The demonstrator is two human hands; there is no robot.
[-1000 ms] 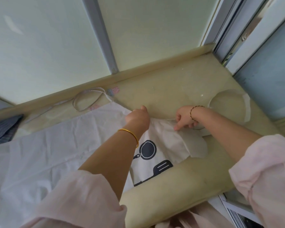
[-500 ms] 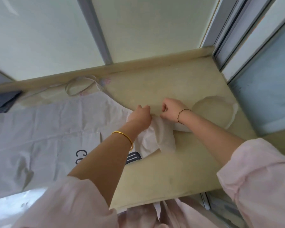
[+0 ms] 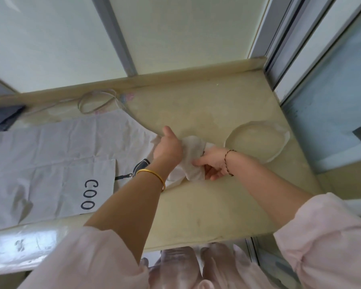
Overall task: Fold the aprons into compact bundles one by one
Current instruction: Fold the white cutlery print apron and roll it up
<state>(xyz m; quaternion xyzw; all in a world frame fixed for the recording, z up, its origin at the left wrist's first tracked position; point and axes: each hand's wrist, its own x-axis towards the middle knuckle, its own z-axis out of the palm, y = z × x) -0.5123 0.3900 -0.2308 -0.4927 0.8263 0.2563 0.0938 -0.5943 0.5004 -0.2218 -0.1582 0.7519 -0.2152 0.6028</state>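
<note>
A white apron [image 3: 56, 149] with black print and the letters "COO" lies spread over the left half of the beige counter [image 3: 206, 205]. Its right end is gathered into a crumpled wad [image 3: 191, 161] near the counter's middle. My left hand [image 3: 168, 148], with a gold bangle on the wrist, presses and grips that wad from the left. My right hand [image 3: 212, 165], with a dark cord bracelet, pinches the same wad from the right. The apron's neck loop [image 3: 258, 142] lies as a ring on the counter further right.
A thin tie strap [image 3: 96, 101] curls by the back ledge. Dark fabric [image 3: 4, 119] shows at the far left. Frosted window panes stand behind the counter and a sliding frame [image 3: 300, 44] at the right. The counter's front edge runs just below my arms.
My hands came together at the apron's right end and bunched it into a wad. The printed front with the "COO" letters came into view on the left.
</note>
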